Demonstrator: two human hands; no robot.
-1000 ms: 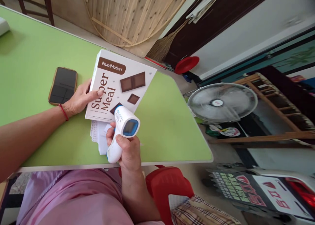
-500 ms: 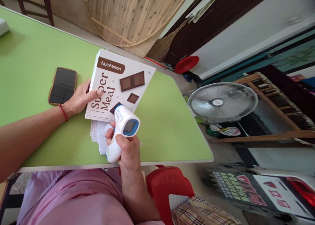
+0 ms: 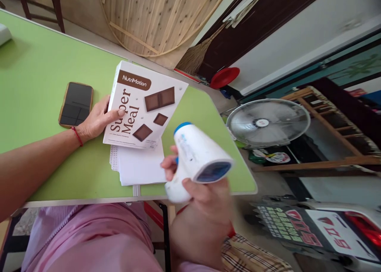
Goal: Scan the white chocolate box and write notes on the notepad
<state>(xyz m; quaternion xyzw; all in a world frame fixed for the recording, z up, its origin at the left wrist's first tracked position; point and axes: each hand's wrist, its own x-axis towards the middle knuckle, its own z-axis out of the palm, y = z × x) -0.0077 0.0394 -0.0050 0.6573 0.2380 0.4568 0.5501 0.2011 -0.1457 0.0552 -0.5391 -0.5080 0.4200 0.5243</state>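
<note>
My left hand (image 3: 98, 119) grips the left side of a white "NutriMotion Super Meal" box (image 3: 135, 117), thumb across its printed front. The box is tilted up over the table, and its front shows brown chocolate pieces. In my right hand (image 3: 205, 196) is a white and blue infrared thermometer (image 3: 199, 155), fingers wrapped round its handle; it is smeared by motion, to the right of the box. Below the box lie white paper sheets (image 3: 141, 166) near the table's front edge. A dark-screened smartphone (image 3: 76, 104) rests left of my left hand.
The green table (image 3: 32, 89) ends at the right, before a standing fan (image 3: 268, 123). Patterned cloth (image 3: 253, 254) hangs below the table at the lower right. A round wooden board (image 3: 160, 18), a broom (image 3: 199, 51) and a red basin (image 3: 224, 77) are beyond the far edge.
My right hand has moved the thermometer right and nearer to me, away from the box. More of the box's front and the paper now shows. My left hand has stayed on the box.
</note>
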